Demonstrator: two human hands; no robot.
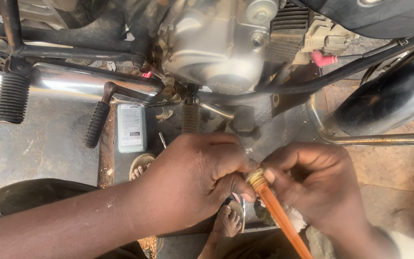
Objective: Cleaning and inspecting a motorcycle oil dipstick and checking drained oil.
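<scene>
Here, left hand (197,180) and right hand (312,184) fingers clenched around orange tube (276,211).

Oil-stained concrete floor (49,144), motorcycle engine (216,43), chrome exhaust pipe (87,84), daylight

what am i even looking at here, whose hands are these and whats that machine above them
This is one picture from a camera worn on a person's head, looking down at their own two bare hands. The left hand and right hand meet on the ribbed end of a thin orange tube, pinching it with their fingers. Above them is the underside of a motorcycle: the silver engine, a chrome exhaust pipe and black rubber footpegs. On the stained concrete ground lies a small pale green bottle. The person's sandalled feet show below.
</scene>
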